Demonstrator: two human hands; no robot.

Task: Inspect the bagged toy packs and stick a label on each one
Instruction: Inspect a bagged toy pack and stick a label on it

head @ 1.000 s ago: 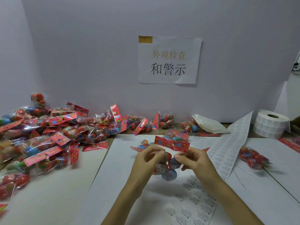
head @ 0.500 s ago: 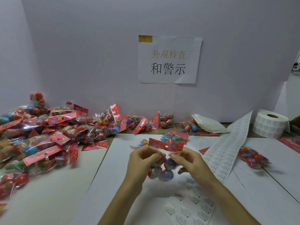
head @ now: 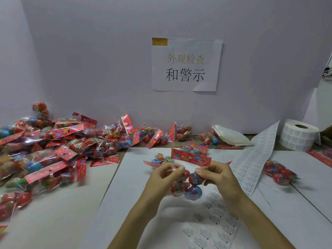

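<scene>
Both hands hold one clear toy pack (head: 188,186) with a red flowered header card and several coloured balls inside, lifted above the white paper at the table's middle. My left hand (head: 164,178) pinches the bag's left side just under the header. My right hand (head: 218,175) pinches its right side. A strip of small printed labels (head: 255,159) runs from the roll (head: 300,134) at the right down under my right forearm. Whether a label is stuck on the held pack cannot be made out.
A big heap of toy packs (head: 53,151) fills the left side and runs along the back wall. One pack (head: 278,171) lies at the right. Another pack (head: 159,159) lies behind my hands. Folded white backing paper (head: 230,135) sits near the wall. A paper sign (head: 186,64) hangs above.
Both hands have carried the pack a little lower and nearer, and its header card has tipped slightly. Both grips stay the same.
</scene>
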